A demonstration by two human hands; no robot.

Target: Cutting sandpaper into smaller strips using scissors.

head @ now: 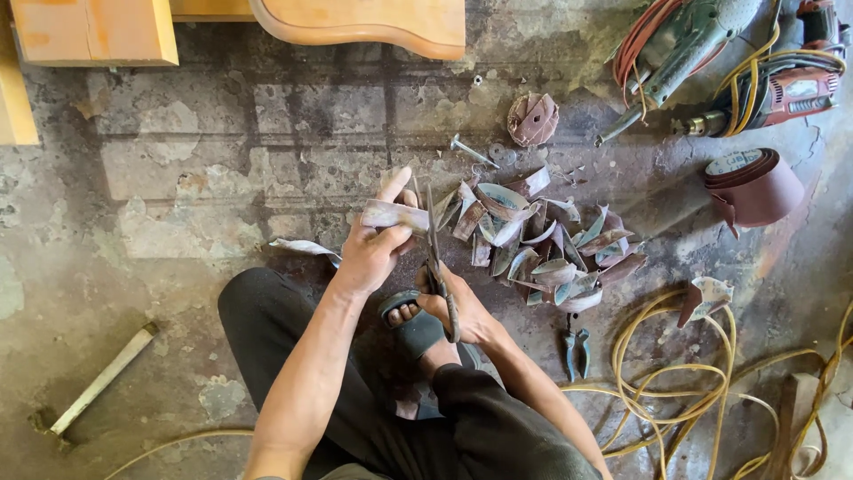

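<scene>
My left hand (pixel 373 244) grips a strip of brownish sandpaper (pixel 391 214) between thumb and fingers. My right hand (pixel 462 311) holds a pair of scissors (pixel 435 253), its blades pointing away from me and closing across the strip. Just beyond the hands lies a pile of several cut sandpaper pieces (pixel 546 244) on the concrete floor. I am squatting, and my foot in a dark sandal (pixel 413 320) is under the hands.
A sandpaper roll (pixel 755 187) lies at the right. Power tools (pixel 711 53) with cords sit at the top right. Yellow cable coils (pixel 684 373), pliers (pixel 576 351), a bolt (pixel 471 151), a sanding disc (pixel 531 118), wooden pieces (pixel 355 22) and a white stick (pixel 102 378) surround me.
</scene>
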